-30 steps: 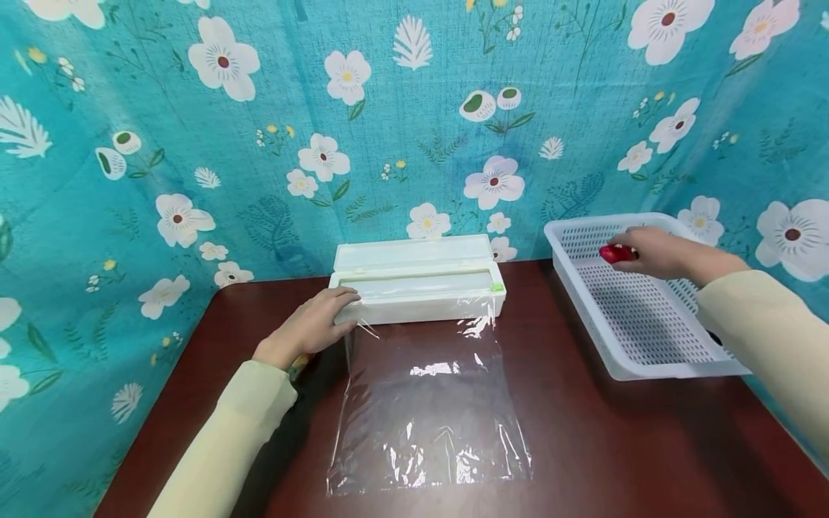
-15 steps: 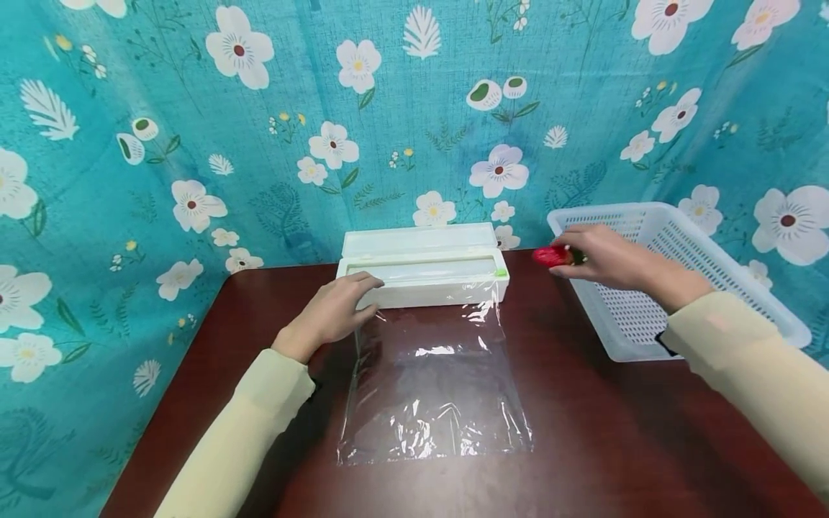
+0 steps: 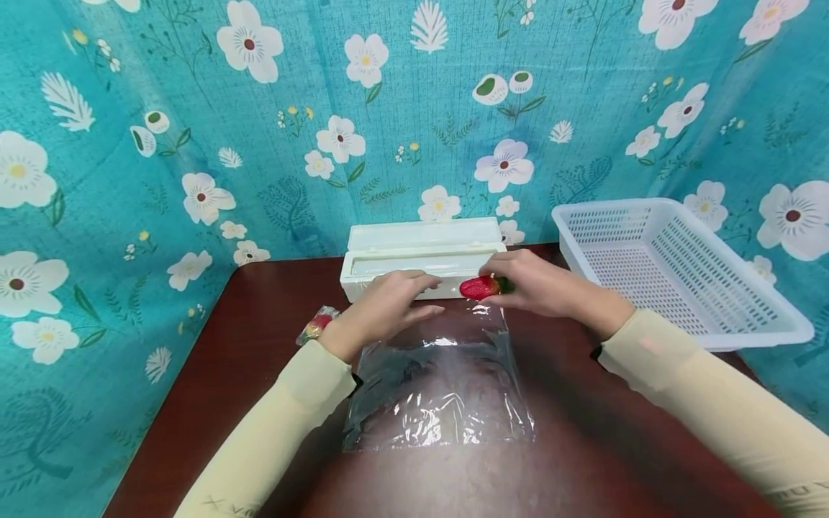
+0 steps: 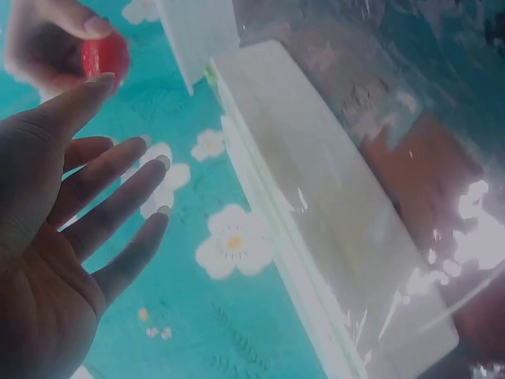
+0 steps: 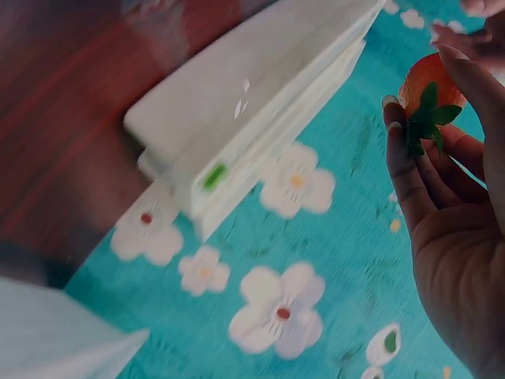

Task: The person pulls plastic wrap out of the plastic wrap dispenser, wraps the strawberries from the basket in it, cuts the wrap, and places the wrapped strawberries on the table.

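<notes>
A red strawberry (image 3: 479, 288) with green leaves is pinched between the thumb and fingers of my right hand (image 3: 540, 284), above the pulled-out sheet of cling film (image 3: 447, 403). My left hand (image 3: 391, 306) hovers just left of it, fingers spread and holding nothing; in the left wrist view its thumb tip overlaps the strawberry (image 4: 105, 59). Behind both hands stands the white cling film box (image 3: 369, 266), its lid raised, with film running out over its front edge. The right wrist view shows the leafy end of the strawberry (image 5: 430, 99) toward the palm.
At the back right stands a white perforated plastic basket (image 3: 699, 342). A small film-wrapped red and yellow item (image 3: 317, 324) lies on the dark red table (image 3: 272, 302) beside my left forearm. A blue flowered curtain (image 3: 388, 108) hangs close behind the box.
My right hand has carried the strawberry out of the basket, leftward to over the film. My left hand has left the box's left corner and moved right, uncovering the small wrapped item.
</notes>
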`<state>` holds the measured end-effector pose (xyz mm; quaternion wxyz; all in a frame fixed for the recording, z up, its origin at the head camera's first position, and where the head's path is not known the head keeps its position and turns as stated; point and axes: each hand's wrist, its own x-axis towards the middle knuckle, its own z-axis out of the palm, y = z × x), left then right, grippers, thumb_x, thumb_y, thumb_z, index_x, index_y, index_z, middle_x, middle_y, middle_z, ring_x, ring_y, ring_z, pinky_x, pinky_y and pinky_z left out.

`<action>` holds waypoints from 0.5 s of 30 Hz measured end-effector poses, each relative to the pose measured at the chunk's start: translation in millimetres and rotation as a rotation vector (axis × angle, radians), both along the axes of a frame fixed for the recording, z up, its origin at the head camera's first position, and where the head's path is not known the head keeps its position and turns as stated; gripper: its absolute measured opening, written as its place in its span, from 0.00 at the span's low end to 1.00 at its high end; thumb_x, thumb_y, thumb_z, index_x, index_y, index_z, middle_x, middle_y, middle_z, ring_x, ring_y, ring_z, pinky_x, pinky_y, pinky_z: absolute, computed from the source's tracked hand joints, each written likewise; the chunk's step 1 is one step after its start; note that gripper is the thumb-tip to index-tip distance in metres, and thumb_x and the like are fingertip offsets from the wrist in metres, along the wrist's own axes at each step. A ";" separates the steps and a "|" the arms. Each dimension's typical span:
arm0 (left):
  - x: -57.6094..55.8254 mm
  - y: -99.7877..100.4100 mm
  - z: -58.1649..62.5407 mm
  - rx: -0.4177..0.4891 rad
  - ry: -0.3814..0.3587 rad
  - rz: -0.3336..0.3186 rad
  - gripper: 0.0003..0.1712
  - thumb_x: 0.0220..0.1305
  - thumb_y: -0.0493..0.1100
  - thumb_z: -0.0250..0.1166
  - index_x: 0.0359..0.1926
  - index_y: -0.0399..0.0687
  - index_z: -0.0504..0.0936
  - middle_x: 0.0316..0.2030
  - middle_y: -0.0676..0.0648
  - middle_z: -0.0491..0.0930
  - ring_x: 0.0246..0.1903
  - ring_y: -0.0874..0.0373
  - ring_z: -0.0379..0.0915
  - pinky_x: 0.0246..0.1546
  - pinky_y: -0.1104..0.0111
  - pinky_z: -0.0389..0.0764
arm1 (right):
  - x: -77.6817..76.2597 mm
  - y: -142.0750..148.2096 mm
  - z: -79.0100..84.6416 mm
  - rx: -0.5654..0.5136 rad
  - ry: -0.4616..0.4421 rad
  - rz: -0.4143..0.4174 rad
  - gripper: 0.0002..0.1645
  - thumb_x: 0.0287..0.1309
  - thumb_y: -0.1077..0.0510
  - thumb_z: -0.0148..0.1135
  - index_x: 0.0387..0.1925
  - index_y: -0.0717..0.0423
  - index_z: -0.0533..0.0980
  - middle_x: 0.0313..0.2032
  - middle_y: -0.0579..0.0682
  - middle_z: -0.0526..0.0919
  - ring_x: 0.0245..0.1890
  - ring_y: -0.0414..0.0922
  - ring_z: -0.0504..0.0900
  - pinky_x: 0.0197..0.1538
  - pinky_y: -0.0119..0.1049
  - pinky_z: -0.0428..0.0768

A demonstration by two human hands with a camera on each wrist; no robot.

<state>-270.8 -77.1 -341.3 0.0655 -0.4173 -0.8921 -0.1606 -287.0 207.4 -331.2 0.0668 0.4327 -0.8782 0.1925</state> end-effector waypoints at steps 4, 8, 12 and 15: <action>-0.3 8.4 -3.8 0.024 -0.028 -0.049 0.23 0.68 0.48 0.71 0.60 0.45 0.82 0.48 0.48 0.86 0.46 0.56 0.83 0.51 0.63 0.81 | 6.8 -15.3 -3.4 -0.029 -0.050 0.044 0.24 0.51 0.55 0.82 0.48 0.60 0.84 0.39 0.47 0.84 0.37 0.41 0.80 0.40 0.39 0.82; 0.0 9.8 -7.9 0.043 -0.048 -0.073 0.22 0.68 0.49 0.71 0.60 0.48 0.83 0.47 0.52 0.86 0.40 0.62 0.82 0.45 0.68 0.81 | 12.1 -26.5 -6.1 -0.050 -0.072 0.082 0.24 0.52 0.55 0.81 0.50 0.59 0.84 0.40 0.45 0.83 0.37 0.39 0.79 0.40 0.38 0.82; 0.4 5.9 -12.2 0.055 -0.032 -0.092 0.21 0.66 0.47 0.73 0.58 0.47 0.85 0.47 0.51 0.87 0.41 0.61 0.83 0.44 0.68 0.81 | 13.9 -33.6 -10.4 -0.039 -0.078 0.099 0.26 0.51 0.55 0.82 0.51 0.59 0.83 0.42 0.46 0.83 0.39 0.39 0.79 0.41 0.36 0.82; 1.1 1.3 -14.8 0.068 -0.043 -0.100 0.20 0.65 0.47 0.74 0.56 0.46 0.87 0.45 0.52 0.88 0.39 0.62 0.82 0.43 0.69 0.81 | 14.7 -35.9 -13.0 -0.041 -0.101 0.106 0.28 0.50 0.56 0.82 0.53 0.58 0.83 0.47 0.47 0.84 0.43 0.40 0.80 0.44 0.36 0.83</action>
